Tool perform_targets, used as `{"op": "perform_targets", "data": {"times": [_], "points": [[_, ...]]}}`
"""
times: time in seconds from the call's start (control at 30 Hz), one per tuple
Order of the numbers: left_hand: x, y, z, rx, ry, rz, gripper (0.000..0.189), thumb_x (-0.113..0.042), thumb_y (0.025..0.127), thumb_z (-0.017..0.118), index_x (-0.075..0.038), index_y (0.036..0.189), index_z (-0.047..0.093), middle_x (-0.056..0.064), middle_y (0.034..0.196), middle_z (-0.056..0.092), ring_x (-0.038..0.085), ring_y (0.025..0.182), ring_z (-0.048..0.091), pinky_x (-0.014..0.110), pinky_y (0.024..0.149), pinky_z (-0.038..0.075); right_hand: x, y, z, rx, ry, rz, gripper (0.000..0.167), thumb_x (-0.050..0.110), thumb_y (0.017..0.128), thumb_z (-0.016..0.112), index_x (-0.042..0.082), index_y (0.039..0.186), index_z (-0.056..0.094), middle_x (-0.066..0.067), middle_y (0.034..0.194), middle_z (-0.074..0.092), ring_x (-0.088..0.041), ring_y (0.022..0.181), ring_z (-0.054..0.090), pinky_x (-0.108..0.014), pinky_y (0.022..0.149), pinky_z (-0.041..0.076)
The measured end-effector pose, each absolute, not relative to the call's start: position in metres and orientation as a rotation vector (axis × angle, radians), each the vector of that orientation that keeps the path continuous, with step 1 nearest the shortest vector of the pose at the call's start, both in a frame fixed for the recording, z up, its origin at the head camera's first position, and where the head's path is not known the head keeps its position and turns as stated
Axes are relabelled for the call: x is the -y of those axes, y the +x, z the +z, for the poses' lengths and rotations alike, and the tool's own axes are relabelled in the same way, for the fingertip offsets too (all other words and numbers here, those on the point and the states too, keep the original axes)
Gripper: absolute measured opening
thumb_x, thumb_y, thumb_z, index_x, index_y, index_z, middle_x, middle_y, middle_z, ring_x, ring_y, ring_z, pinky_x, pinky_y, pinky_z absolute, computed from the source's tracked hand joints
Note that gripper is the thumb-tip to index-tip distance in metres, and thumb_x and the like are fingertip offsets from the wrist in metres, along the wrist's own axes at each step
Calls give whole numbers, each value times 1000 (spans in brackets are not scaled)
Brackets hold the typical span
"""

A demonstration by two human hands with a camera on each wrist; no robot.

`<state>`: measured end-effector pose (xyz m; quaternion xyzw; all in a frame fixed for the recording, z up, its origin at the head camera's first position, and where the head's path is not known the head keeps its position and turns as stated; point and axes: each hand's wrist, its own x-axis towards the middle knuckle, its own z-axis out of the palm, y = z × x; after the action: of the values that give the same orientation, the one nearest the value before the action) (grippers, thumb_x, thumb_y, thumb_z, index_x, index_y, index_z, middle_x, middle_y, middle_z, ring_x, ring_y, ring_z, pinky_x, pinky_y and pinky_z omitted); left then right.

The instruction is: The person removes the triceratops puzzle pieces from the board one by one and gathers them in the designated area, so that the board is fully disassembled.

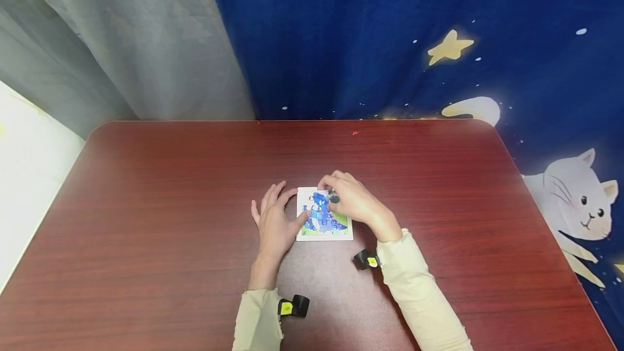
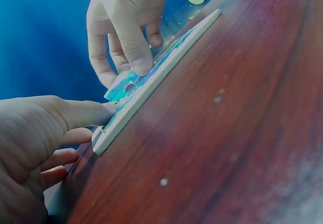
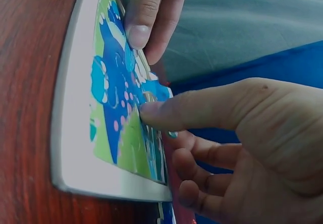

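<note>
A small square jigsaw puzzle point(image 1: 324, 238) in a white frame lies flat on the table, showing a blue dinosaur on green. My left hand point(image 1: 275, 226) is at its left side, thumb pressing on the picture and the other fingers spread, the index at the far left corner. From the right, my right hand point(image 1: 355, 199) reaches over the upper right part and pinches a dark green puzzle piece point(image 1: 333, 198) between thumb and fingers. In the right wrist view the right thumb point(image 3: 154, 112) is right at the picture's surface; its fingers hide most of the piece.
The reddish-brown wooden table point(image 1: 170, 205) extends around the puzzle. A small red scrap point(image 1: 355, 133) lies near its far edge. Behind hang a grey curtain point(image 1: 161, 31) and a blue one point(image 1: 331, 42) with stars and a cat. Black wrist cameras point(image 1: 300, 306) sit at both cuffs.
</note>
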<state>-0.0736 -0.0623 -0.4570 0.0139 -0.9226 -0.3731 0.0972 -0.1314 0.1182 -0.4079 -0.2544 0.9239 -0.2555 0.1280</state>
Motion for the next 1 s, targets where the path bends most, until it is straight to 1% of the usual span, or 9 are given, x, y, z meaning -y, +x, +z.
{"op": "perform_targets", "data": {"times": [0.1,0.17,0.23,0.37,0.53,0.8,0.9,1.0], "points": [[62,-74,-456,2731,35,-1100,49,-27,72,80,-13,116,65,6,137,47,26,132,31,58,104,0,-121,-131,-408,-2685,-739,-785,35,4,76,74,12,109,63,-1,92,57,-19,87,51,-34,79,43],[61,-74,-456,2730,33,-1099,49,-27,71,80,-13,116,65,6,137,47,26,132,31,58,104,0,-123,-131,-408,-2685,-729,-831,35,3,76,74,11,109,64,0,87,58,-18,82,53,-32,74,44],[61,-74,-455,2728,35,-1100,49,-27,71,80,-13,116,65,5,137,47,25,132,31,58,104,0,-123,-131,-410,-2695,-734,-865,34,2,75,74,10,107,65,0,82,57,-17,77,53,-29,69,43],[62,-74,-455,2727,40,-1111,48,-27,72,79,-13,116,65,6,137,47,26,132,31,58,104,-1,-123,-131,-412,-2701,-755,-877,30,1,76,74,9,105,67,1,78,56,-16,74,52,-26,66,44],[62,-74,-456,2731,36,-1116,48,-28,73,79,-13,116,65,5,138,46,25,132,30,58,104,-1,-124,-132,-410,-2706,-797,-843,29,2,78,73,7,106,68,1,80,58,-15,74,52,-25,66,45],[63,-73,-454,2736,29,-1112,48,-27,73,79,-13,117,65,6,138,46,25,132,30,58,104,-1,-126,-133,-409,-2748,-821,-796,27,7,79,72,7,106,69,1,84,62,-13,75,54,-25,69,46],[63,-73,-453,2737,31,-1119,48,-27,73,79,-13,117,65,6,138,46,25,133,30,58,104,-1,-130,-134,-406,-2770,-823,-827,28,9,79,72,7,106,68,2,84,62,-13,74,54,-26,67,45],[63,-73,-454,2733,36,-1128,48,-26,73,79,-13,117,65,6,138,46,25,133,30,58,104,-2,-138,-135,-401,-2804,-823,-890,28,9,78,72,7,106,69,2,84,62,-13,68,52,-27,62,44]]}}
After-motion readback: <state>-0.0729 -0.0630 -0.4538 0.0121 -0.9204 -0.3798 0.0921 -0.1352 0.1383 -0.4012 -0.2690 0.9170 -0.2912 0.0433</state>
